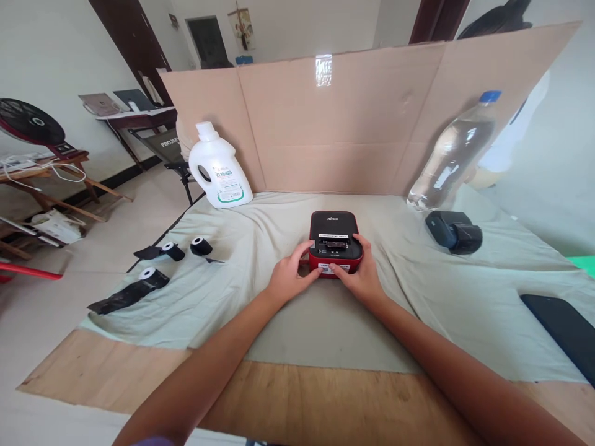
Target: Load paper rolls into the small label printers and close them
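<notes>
Counter, one, bare wood showing along the edge nearest my camera. Cloth, one, pale green, wrinkled, covering the rest of the top. Board, one, brown cardboard, creased, standing across the far side, a strip of clear tape at its upper edge. Chair, one, dark, lettered, beyond the counter to the left. Fan, one, black, at far left. Bottle, one, clear, blue cap, by the board at right. Jug, one, white, handled, labelled, by the board at left.

Printer, one, black top over red body, white label on its front — it sits on the cloth near the middle of my view. I have both hands on it: left grip pinching its left side and front corner, right grip pinching the right side likewise, thumbs low on the front face. Phone, one, dark, lying at the right. Device, one, black, with a rounded part beside it, right of the printer and well apart. Rolls, three, black with white cores — near roll with a length unwound, middle roll, far roll — left of the printer.
</notes>
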Tool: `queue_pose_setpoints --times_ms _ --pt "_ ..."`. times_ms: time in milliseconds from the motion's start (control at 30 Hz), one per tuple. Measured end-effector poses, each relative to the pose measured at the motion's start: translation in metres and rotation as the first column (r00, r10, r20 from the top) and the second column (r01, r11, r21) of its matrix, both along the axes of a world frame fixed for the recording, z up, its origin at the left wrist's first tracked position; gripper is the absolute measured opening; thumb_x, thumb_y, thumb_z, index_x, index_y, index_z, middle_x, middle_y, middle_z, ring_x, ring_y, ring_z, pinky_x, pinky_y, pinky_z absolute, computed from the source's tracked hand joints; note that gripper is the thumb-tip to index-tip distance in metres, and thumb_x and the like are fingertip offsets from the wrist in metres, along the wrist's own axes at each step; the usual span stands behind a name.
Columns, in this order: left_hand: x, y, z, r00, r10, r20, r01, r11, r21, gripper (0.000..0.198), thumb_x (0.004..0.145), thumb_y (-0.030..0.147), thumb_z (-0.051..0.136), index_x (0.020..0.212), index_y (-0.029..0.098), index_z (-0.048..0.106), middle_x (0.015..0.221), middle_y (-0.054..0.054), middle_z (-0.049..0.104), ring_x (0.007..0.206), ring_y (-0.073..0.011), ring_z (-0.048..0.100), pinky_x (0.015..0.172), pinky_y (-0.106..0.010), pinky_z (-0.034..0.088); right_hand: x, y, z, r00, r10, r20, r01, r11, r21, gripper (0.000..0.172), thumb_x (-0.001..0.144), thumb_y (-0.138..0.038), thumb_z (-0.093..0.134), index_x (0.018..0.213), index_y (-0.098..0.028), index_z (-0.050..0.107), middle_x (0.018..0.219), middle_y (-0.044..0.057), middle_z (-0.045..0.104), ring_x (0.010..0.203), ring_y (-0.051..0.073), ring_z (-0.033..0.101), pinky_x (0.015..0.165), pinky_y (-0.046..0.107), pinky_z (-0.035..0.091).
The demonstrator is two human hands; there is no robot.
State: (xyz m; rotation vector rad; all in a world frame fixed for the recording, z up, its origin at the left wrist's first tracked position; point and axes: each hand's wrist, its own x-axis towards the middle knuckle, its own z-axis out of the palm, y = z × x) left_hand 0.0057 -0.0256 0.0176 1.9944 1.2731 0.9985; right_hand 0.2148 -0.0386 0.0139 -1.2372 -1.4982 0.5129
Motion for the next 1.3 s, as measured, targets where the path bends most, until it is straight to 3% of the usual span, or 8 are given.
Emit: queue_pose_setpoints --times_ms 333,567,667,767,933,1033,1133,1300 --pt "-0.002 0.005 0.002 0.992 0.022 -0.122 -0.014 0.997 0.070 0.062 0.081 0.043 0.070 0.137 0.025 0.049 0.077 0.003 0.059 0.067 -0.0154 0.058 0.067 -0.028 0.049 0.003 0.003 -0.004 1.000 0.005 0.018 -0.005 1.000 0.029 0.082 0.071 -0.043 0.080 0.139 -0.025 0.037 0.137 0.013 0.052 0.125 0.031 0.054 0.107 0.052 0.045" --pt "-0.005 0.014 -0.002 0.990 -0.075 0.117 0.079 0.996 -0.036 0.046 0.092 0.047 0.057 0.130 0.023 0.054 0.071 0.004 0.048 0.065 -0.0133 0.048 0.063 -0.026 0.044 0.004 0.005 -0.006 1.000 0.008 0.019 -0.008 1.000 0.017 0.084 0.071 -0.043 0.080 0.140 -0.024 0.037 0.139 0.014 0.051 0.126 0.031 0.054 0.108 0.052 0.045" --pt "-0.002 0.020 -0.001 0.966 -0.038 0.256 0.071 0.990 -0.123 0.040 0.100 0.051 0.039 0.115 0.021 0.060 0.071 0.002 0.050 0.065 -0.0135 0.049 0.063 -0.025 0.044 0.004 0.005 -0.006 1.000 -0.010 0.010 0.010 1.000 -0.001 0.084 0.070 -0.044 0.081 0.139 -0.023 0.038 0.140 0.014 0.051 0.127 0.032 0.053 0.108 0.053 0.044" --pt "0.005 0.025 0.002 0.937 0.017 0.350 0.047 0.984 -0.174 0.035 0.095 0.053 0.047 0.093 0.020 0.058 0.072 0.002 0.053 0.062 -0.0118 0.048 0.060 -0.023 0.043 0.003 0.005 -0.007 1.000 -0.016 0.013 0.016 1.000 0.009 0.085 0.069 -0.044 0.081 0.139 -0.023 0.038 0.140 0.014 0.051 0.128 0.033 0.053 0.109 0.054 0.044" --pt "0.013 0.036 0.032 0.893 0.051 0.446 0.103 0.944 -0.313 0.021 0.083 0.038 0.060 0.088 0.023 0.047 0.058 0.008 0.044 0.049 -0.0089 0.040 0.049 -0.020 0.034 0.003 0.005 -0.007 1.000 -0.008 0.019 0.007 0.999 0.034 0.083 0.070 -0.045 0.080 0.140 -0.024 0.039 0.140 0.014 0.050 0.129 0.033 0.052 0.108 0.055 0.044" --pt "0.010 0.048 0.064 0.968 0.050 0.244 0.076 0.873 -0.481 0.021 0.073 0.029 0.063 0.084 0.022 0.047 0.056 0.007 0.048 0.048 -0.0093 0.043 0.049 -0.020 0.034 0.004 0.005 -0.007 1.000 -0.008 0.026 0.007 0.999 0.040 0.083 0.071 -0.045 0.079 0.140 -0.025 0.038 0.140 0.013 0.051 0.129 0.032 0.052 0.108 0.054 0.044" --pt "0.004 0.060 0.091 0.989 -0.146 0.004 0.115 0.763 -0.636 0.020 0.068 0.031 0.065 0.066 0.018 0.049 0.054 0.004 0.047 0.048 -0.0091 0.045 0.048 -0.021 0.032 0.004 0.005 -0.007 0.999 -0.011 0.031 0.010 0.999 0.040 0.083 0.072 -0.045 0.079 0.140 -0.024 0.038 0.140 0.013 0.051 0.129 0.032 0.052 0.109 0.054 0.043" --pt "0.001 0.065 0.100 0.972 -0.230 -0.052 0.143 0.749 -0.647 0.026 0.067 0.033 0.062 0.053 0.017 0.047 0.052 0.002 0.045 0.047 -0.0085 0.045 0.045 -0.021 0.026 0.004 0.004 -0.006 0.999 -0.010 0.038 0.008 0.999 0.034 0.083 0.071 -0.044 0.079 0.140 -0.023 0.038 0.142 0.014 0.049 0.132 0.032 0.050 0.110 0.053 0.043"
